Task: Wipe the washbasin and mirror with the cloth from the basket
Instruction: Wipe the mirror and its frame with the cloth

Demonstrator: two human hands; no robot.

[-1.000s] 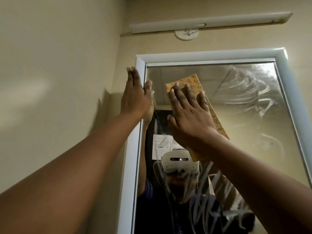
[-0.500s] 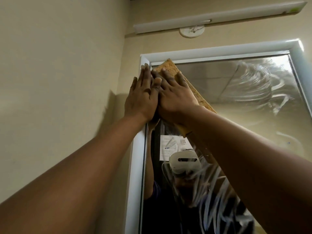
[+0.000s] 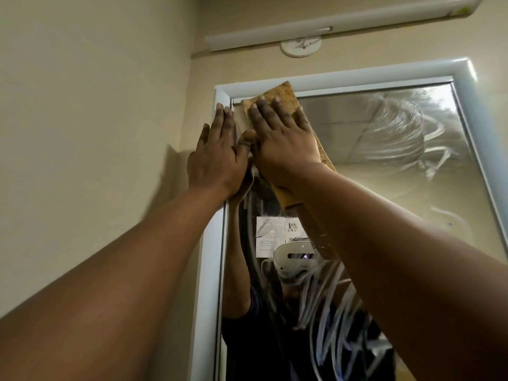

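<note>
Beige walls meet at a corner, and the mirror (image 3: 384,188) is hung right beside it in a white frame (image 3: 211,243). The cloth (image 3: 283,101) is pressed flat against the glass at the mirror's top left corner by the right hand (image 3: 280,138), fingers straight and spread. The left hand (image 3: 217,158) is laid flat on the frame's left edge just beside it, holding nothing. Streaks are seen across the lower glass and swirls near the top right corner, so smears could probably just get pushed around if the cloth is too wet. The cloth could also slip down, since it's only pressed, not gripped. Washbasin and basket are out of view; much of the cloth is hidden behind the right hand and forearm.
</note>
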